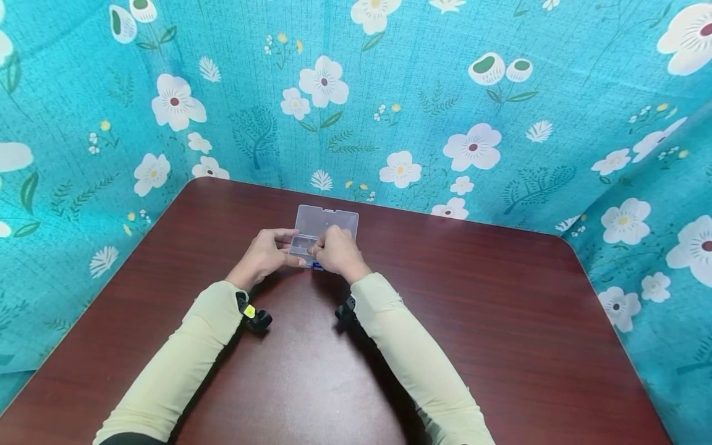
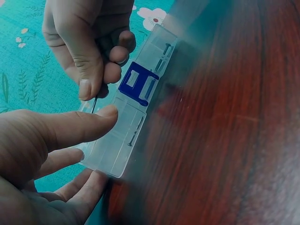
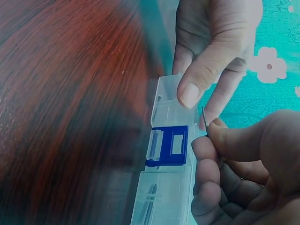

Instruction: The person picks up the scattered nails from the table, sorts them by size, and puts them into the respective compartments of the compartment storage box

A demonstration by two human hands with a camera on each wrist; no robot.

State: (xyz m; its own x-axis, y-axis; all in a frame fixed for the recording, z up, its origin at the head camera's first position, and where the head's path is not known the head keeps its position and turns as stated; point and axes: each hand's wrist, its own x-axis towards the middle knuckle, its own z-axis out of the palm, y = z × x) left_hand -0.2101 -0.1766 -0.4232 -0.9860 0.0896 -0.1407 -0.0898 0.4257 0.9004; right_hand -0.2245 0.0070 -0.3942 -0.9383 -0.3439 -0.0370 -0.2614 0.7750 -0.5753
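Note:
A small clear plastic box [image 2: 110,157] with compartments stands on the table, its clear lid [image 1: 328,219] raised at the back. A blue latch [image 3: 171,146] is on its front side. Through the front wall show a few thin screw-like pieces [image 2: 134,132]. My left hand [image 1: 266,252] grips the left end of the box, thumb at the front edge and fingers round the far side. Over the compartments, my right hand [image 1: 338,250] pinches a thin dark metal rod [image 3: 204,119] between thumb and forefinger. Its upper part is hidden by the fingers.
The dark red-brown wooden table [image 1: 500,309] spreads out on both sides of the box. Behind it hangs a turquoise cloth [image 1: 367,111] with white flowers, close to the far table edge. A wrist camera [image 1: 256,318] sits on the left wrist.

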